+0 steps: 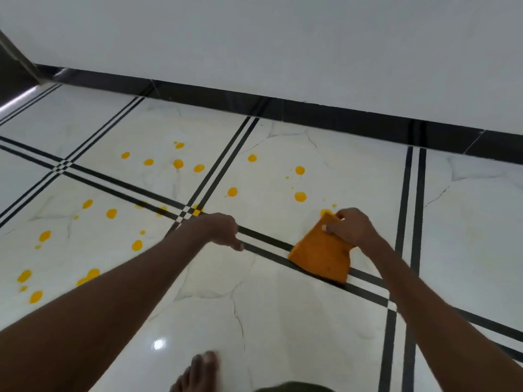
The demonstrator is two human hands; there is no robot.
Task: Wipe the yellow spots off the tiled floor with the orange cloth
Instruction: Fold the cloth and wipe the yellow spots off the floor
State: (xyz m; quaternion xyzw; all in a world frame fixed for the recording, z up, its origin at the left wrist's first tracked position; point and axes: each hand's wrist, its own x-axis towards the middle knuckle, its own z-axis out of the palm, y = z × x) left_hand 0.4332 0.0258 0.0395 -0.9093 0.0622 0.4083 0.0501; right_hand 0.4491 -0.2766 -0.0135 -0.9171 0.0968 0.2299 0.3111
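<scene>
My right hand [352, 229] pinches the upper edge of the orange cloth [321, 254], whose lower part lies on the white tiled floor [283, 321] across a black double line. A yellow spot [325, 212] peeks out just beyond the cloth's top corner. Several more yellow spots are scattered over the tiles, such as one [300, 196] ahead of the cloth and one [178, 163] farther left. My left hand [223, 232] hovers low over the floor to the left of the cloth, fingers loosely curled, holding nothing.
A white wall with a black skirting strip [311, 110] runs along the far side. A dark doorway edge [17, 72] shows at the far left. A bare foot [198, 372] stands on the tile at the bottom.
</scene>
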